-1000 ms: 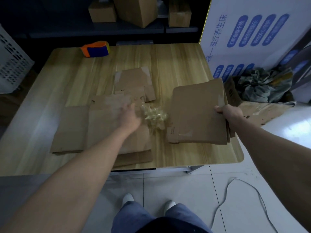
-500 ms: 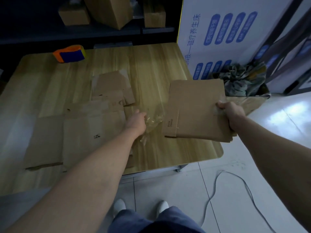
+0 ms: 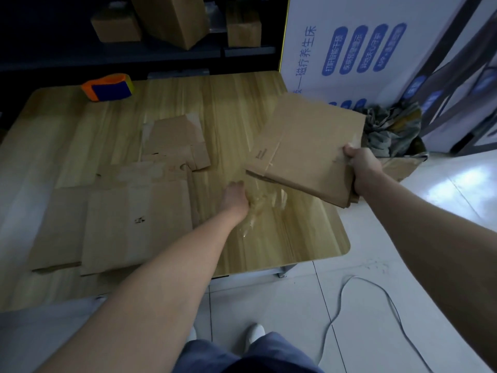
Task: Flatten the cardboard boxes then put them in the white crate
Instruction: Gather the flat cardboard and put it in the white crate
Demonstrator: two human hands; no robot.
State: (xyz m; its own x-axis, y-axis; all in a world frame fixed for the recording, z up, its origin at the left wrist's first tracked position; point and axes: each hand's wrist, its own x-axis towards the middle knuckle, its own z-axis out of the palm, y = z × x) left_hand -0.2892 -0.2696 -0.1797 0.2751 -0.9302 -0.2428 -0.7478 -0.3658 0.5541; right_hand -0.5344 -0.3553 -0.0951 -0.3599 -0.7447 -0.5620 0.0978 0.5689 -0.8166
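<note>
My right hand (image 3: 361, 164) grips the right edge of a flattened brown cardboard box (image 3: 304, 149), held tilted above the table's right side. My left hand (image 3: 235, 196) is closed on a wad of crumpled clear tape (image 3: 262, 204) just over the wooden table (image 3: 282, 243). A large flattened box (image 3: 113, 222) lies flat on the table's left half, with a smaller flattened piece (image 3: 176, 142) behind it. The white crate is out of view.
An orange and blue tape dispenser (image 3: 109, 87) sits at the table's back left. Unflattened boxes (image 3: 172, 20) stand on a dark shelf behind. A white printed board (image 3: 355, 44), crumpled cloth (image 3: 390, 130) and a floor cable (image 3: 376, 292) lie to the right.
My right hand has lifted the flattened box off the table and tilted it. My left hand has closed on the tape wad and drawn it right. The view has turned right, losing the crate.
</note>
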